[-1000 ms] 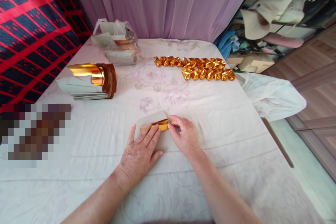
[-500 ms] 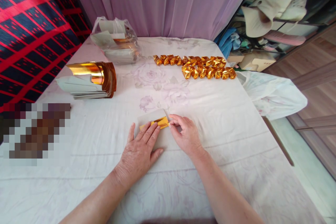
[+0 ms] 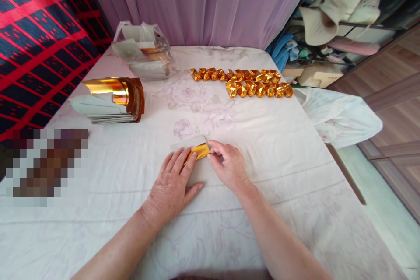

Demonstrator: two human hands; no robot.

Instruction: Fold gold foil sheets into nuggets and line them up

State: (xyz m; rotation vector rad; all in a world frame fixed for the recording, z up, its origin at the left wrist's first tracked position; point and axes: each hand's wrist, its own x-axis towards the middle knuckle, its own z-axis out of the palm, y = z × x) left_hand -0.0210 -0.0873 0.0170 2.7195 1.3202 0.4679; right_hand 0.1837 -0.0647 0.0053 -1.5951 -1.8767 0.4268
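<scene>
- Left hand [image 3: 172,186], head view: lies palm down and flat on the near middle of the table [image 3: 98,192], fingers spread and pressing a sheet of gold foil paper [image 3: 197,151] against the white floral cloth; it clamps nothing, it only pins the sheet.
- Right hand [image 3: 228,168], same view: thumb and forefinger are pinched together on the sheet's right end, just where the gold face rolls over its pale backing.
- Gold foil paper: sits between the two hands, partly folded, white side showing at the far edge and a bright gold strip toward the near side.
- Handling, as a judgement: the sheet looks very light and thin, stiff enough to keep a crease yet easy to crumple or tear. Its metallic face is probably slick, so a flat palm to hold it and a fingertip pinch at an edge or corner seem the safest grips.
- Far left: a stack of foil sheets [image 3: 113,103], top leaves curling up gold, lies well apart from the hands.
- Farther back: a clear plastic bag [image 3: 142,50] holds more pale sheets.
- Far right of centre: two rows of folded gold pieces [image 3: 249,83] lie side by side, touching one another.
- Backdrop: a lilac curtain [image 3: 203,4] hangs behind the table.
</scene>
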